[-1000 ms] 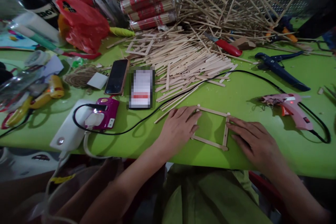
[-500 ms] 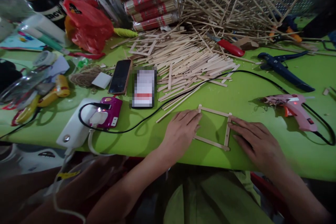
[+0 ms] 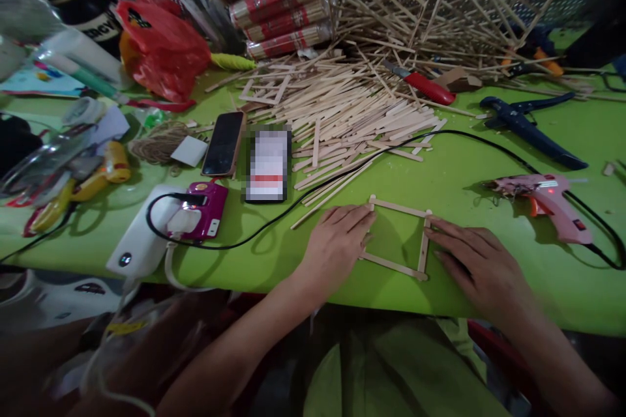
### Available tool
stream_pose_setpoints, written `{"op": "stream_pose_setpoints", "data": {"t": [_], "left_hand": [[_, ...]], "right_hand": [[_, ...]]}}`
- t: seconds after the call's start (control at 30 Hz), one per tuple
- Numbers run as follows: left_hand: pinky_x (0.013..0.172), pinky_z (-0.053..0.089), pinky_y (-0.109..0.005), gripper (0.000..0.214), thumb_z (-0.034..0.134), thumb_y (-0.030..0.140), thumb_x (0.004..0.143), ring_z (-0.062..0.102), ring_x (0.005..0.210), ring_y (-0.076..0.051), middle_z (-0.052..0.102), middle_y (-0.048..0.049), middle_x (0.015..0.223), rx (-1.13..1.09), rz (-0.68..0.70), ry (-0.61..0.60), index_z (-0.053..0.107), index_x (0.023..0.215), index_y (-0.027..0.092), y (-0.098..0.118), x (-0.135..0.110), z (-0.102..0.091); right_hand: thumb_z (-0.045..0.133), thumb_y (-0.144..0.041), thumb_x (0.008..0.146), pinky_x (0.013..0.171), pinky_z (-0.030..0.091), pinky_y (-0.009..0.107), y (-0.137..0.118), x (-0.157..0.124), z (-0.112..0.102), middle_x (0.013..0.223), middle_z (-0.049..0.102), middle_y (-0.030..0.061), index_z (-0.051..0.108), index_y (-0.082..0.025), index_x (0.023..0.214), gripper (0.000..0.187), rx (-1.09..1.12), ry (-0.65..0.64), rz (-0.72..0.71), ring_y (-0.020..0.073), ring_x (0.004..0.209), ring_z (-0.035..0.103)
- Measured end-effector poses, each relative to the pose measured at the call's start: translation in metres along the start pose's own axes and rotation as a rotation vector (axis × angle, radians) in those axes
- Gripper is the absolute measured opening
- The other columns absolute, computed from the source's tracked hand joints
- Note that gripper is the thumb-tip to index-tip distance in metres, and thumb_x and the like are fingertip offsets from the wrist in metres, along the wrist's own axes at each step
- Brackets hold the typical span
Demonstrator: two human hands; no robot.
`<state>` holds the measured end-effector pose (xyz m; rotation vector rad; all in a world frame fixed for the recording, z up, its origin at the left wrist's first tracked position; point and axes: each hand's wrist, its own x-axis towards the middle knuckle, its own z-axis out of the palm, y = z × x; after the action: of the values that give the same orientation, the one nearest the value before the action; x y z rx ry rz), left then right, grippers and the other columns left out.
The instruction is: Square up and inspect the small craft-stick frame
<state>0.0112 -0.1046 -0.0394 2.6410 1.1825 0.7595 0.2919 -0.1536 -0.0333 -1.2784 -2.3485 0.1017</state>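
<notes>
A square frame of craft sticks [image 3: 398, 208] lies flat on the green table [image 3: 274, 264], its sticks overlapping at the corners. My left hand [image 3: 342, 234] rests along the frame's left side with fingers stretched out, covering most of that stick. At the opposite side, the fingertips of my right hand [image 3: 482, 257] touch the upper part of the right stick, fingers extended. Neither hand is wrapped round anything visible. To the right of my right hand lies a pink hot glue gun [image 3: 557, 205], its nozzle end tangled with dark strands.
Behind the frame spreads a pile of loose sticks [image 3: 352, 104], crossed by a black cable [image 3: 274, 221]. Two phones [image 3: 223, 143] and a white power bank [image 3: 139, 234] are on the left. A blue cutter [image 3: 533, 133] lies right; a stick structure [image 3: 415, 0] stands behind.
Both hands and the stick frame stay in nearly the same place. At lower left, another person's limbs have shifted slightly.
</notes>
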Motion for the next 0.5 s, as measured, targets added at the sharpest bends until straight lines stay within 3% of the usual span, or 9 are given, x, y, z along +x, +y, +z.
{"op": "stream_pose_setpoints", "data": {"t": [0.5], "left_hand": [[0.094,0.063,-0.044,0.028,0.065,0.01,0.096,0.075,0.111,-0.023,0.077,-0.0101,0.127,0.001,0.006,-0.038,0.073,0.123,0.015,-0.0007,0.0002,-0.0016]], "right_hand": [[0.054,-0.017,0.107,0.089,0.06,0.044,-0.0007,-0.0004,-0.0012,0.136,0.072,0.0117,0.065,-0.02,0.139,0.034,0.003,-0.012,0.001,0.0267,0.111,0.073]]}}
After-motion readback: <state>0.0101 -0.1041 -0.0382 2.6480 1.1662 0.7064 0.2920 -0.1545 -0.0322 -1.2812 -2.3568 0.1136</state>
